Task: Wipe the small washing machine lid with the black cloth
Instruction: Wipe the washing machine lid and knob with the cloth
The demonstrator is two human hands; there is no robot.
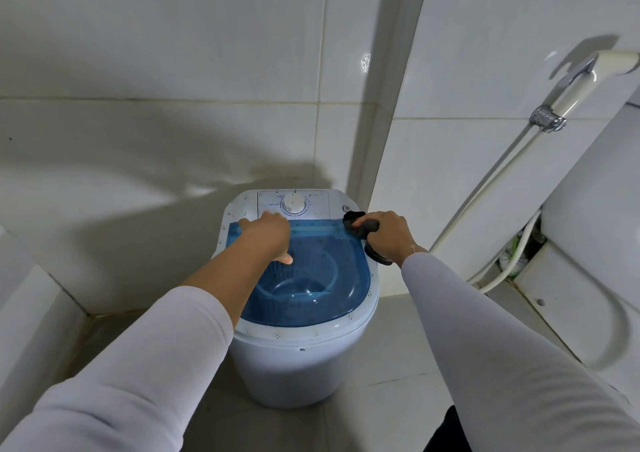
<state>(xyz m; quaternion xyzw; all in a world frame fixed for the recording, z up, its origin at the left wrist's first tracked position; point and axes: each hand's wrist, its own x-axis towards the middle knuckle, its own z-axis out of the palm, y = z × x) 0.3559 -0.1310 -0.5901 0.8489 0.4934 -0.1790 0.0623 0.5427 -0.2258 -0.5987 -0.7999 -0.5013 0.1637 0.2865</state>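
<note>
Partly hidden — black cloth [363, 235] in right hand [389, 235]

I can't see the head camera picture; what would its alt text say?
A person's right hand grips a bunched black cloth at the back right corner of a small washing machine's blue see-through lid, while the left hand rests flat on the lid near the white dial. White tiled walls stand behind.

I see my left hand [268, 232] on the washing machine lid [322, 278], dial [293, 204] behind it, cloth [362, 232] at its right edge.
</note>
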